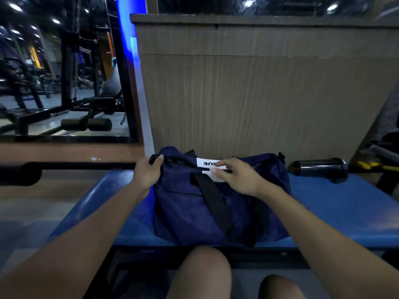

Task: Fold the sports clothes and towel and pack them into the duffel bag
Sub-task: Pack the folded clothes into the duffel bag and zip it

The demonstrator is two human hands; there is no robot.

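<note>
A navy duffel bag [187, 212] sits on a blue padded desk [336, 212] in a gym, its long axis running left to right across the view and parallel to the wood-grain wall [259, 93] just behind it. The bag's top faces up and slightly toward the camera, with a black strap [213, 201] crossing its near side on a diagonal. The left hand [146, 171] grips the bag's top left end, fingers curled round a black fitting at the corner. The right hand [235, 175] rests on the top middle of the bag, fingers loosely bent over white fabric [205, 163] with black lettering that shows at the opening; whether they pinch a zip pull or the cloth itself cannot be told, as the fingertips are blurred. A dark bottle [319, 168] lies on its side on the desk near the bag's right end, apart from it. A mirror [64, 72] at left reflects weight machines, and a black padded bar [19, 173] juts in at the left edge. The person's bare knees [203, 272] show at the bottom, close against the desk's near edge.
</note>
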